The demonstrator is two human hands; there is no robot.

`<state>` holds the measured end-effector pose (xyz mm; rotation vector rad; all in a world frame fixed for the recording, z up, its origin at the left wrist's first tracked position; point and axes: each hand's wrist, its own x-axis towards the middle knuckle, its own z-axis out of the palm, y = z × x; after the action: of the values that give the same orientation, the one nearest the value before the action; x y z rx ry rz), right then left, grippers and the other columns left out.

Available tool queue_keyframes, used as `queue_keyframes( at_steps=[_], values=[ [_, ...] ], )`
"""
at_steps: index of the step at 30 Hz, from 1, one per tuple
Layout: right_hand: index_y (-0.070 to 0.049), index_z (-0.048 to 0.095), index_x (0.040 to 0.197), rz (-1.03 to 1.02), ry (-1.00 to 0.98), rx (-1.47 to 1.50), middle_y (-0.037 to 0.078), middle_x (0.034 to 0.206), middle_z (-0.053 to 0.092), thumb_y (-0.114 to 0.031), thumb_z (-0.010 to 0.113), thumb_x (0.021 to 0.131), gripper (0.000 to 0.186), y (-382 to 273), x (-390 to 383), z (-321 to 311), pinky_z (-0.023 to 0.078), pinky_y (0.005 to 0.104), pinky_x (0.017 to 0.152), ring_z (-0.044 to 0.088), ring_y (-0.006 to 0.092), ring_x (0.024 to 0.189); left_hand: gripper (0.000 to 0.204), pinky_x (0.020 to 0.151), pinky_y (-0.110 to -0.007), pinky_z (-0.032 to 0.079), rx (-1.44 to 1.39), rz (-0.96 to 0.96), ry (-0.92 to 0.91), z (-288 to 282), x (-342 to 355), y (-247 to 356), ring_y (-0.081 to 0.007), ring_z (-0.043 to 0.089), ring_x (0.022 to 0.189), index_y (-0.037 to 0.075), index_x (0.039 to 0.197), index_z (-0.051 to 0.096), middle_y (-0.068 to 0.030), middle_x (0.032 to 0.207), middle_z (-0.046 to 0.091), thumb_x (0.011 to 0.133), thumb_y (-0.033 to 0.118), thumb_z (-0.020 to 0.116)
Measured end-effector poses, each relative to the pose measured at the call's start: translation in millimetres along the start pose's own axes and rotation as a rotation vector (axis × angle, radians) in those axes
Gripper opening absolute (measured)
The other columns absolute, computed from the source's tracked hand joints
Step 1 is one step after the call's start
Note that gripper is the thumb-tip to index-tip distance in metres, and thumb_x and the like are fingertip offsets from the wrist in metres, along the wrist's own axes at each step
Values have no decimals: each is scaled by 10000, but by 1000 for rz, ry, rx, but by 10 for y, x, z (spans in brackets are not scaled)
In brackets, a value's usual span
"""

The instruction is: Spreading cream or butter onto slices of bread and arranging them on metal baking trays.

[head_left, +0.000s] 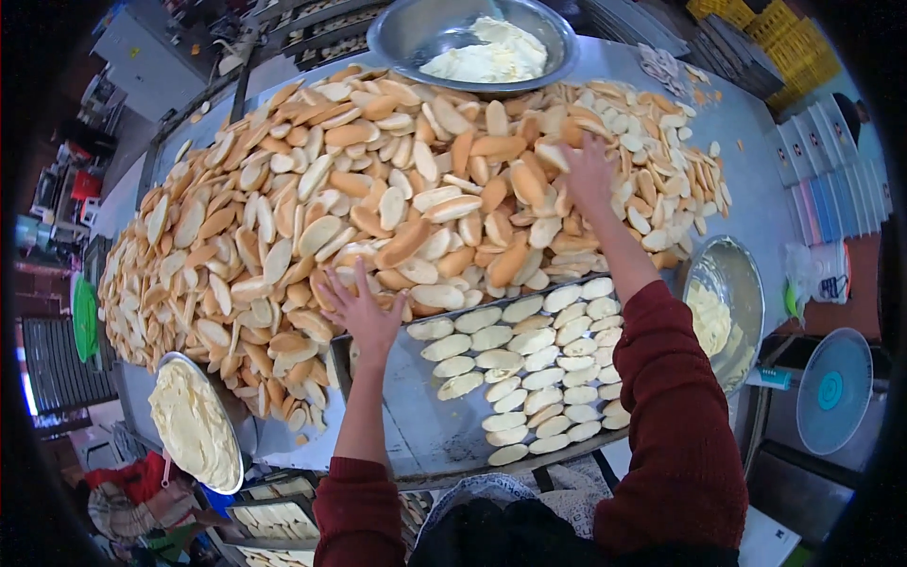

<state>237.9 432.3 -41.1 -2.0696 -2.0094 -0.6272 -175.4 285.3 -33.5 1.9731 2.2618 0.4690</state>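
Note:
A wide heap of oval bread slices [331, 189], pale on the cut side and golden on the crust, covers much of the metal table. My left hand [366, 317] is open over the near edge of the heap, its fingers spread against the slices and holding nothing. Farther to the right, my right hand [590, 175] reaches onto the heap with fingers stretched apart. One slice [552, 156] lies against its finger side; whether it is gripped is hard to see. Just in front of me, a dark baking tray [444, 458] carries rows of slices with cut faces up.
A steel bowl [387, 52] with pale cream stands at the back. Cream also fills a bowl [194, 425] at near left and partly fills another bowl [751, 321] at right. A crumpled cloth [659, 66] lies far right; a round lid [833, 390] is off the table's right side.

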Motion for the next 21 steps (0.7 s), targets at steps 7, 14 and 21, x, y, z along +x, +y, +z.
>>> queue_keyframes(
  at_steps=[7, 14, 21],
  values=[
    [-187, 544, 1248, 765, -450, -8, 146, 1482, 219, -321, 683, 758, 526, 892, 80, -220, 287, 689, 960, 282, 445, 1306, 805, 1021, -710, 106, -183, -29, -21, 118, 146, 226, -421, 31, 1412, 183, 1448, 308, -235, 1525, 44, 782, 474, 654],
    [-167, 496, 1307, -30, 226, 583, 216, 1458, 230, -319, 704, 727, 635, -1051, 470, -806, 272, 634, 994, 266, 439, 1309, 622, 1089, -546, 183, -384, 103, 163, -210, 208, -94, -401, 214, 1361, 137, 1355, 417, -183, 1488, 251, 789, 276, 633],
    [-354, 376, 1391, -436, -60, 825, 176, 1500, 148, -490, 730, 688, 799, -4052, 791, -1757, 250, 698, 978, 184, 483, 1335, 523, 1089, -486, 191, -451, -232, 392, -682, -452, -1036, -366, 278, 1309, 50, 1273, 455, -182, 1433, 324, 782, 153, 601]
  ],
)
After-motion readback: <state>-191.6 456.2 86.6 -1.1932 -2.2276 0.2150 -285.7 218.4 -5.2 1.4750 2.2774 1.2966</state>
